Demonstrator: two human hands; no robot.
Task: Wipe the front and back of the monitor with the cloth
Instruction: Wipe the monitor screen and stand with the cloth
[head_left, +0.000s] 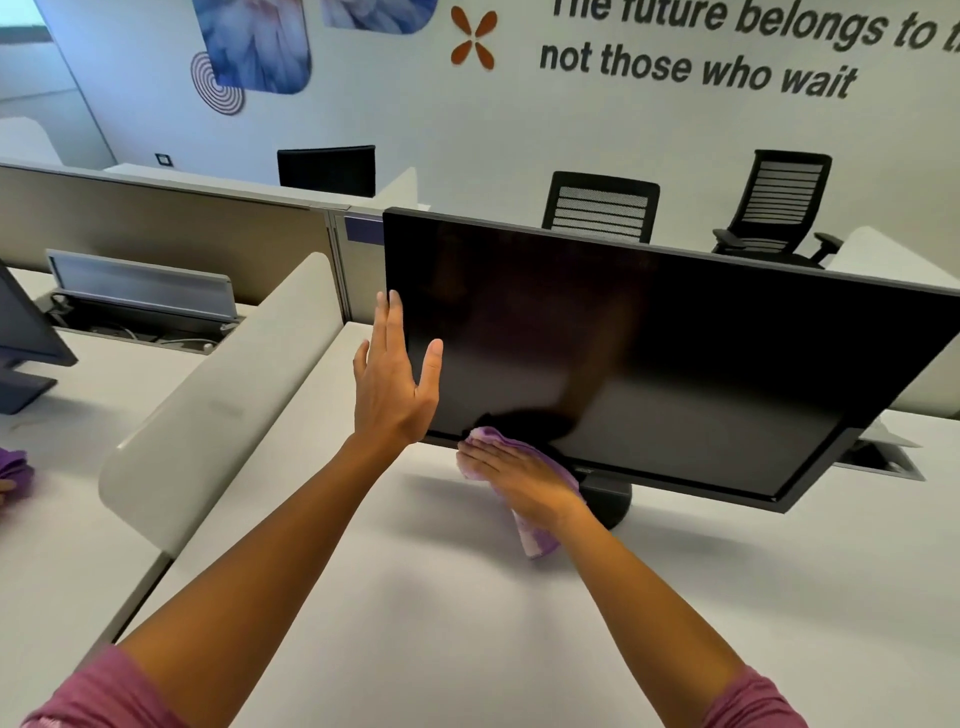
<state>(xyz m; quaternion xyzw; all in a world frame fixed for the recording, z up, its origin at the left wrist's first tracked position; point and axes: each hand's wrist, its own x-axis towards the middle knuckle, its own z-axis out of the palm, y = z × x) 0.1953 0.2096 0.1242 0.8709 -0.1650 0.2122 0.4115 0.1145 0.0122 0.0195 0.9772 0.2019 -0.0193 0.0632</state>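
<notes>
A black monitor (675, 353) stands on the white desk (415, 597), its dark screen facing me and tilted. My left hand (395, 379) lies flat against the monitor's left edge, fingers straight along the side and thumb on the screen. My right hand (519, 480) presses a purple cloth (535, 535) against the lower left part of the screen and bottom bezel. Part of the cloth hangs below my palm. The round stand base (608, 499) shows just behind my right wrist.
A white curved divider (218, 415) rises to the left of the desk. Another monitor (26, 338) and a cable tray (140, 296) are on the neighbouring desk. A second purple cloth (15, 467) sits at the far left edge. Office chairs (779, 202) stand behind.
</notes>
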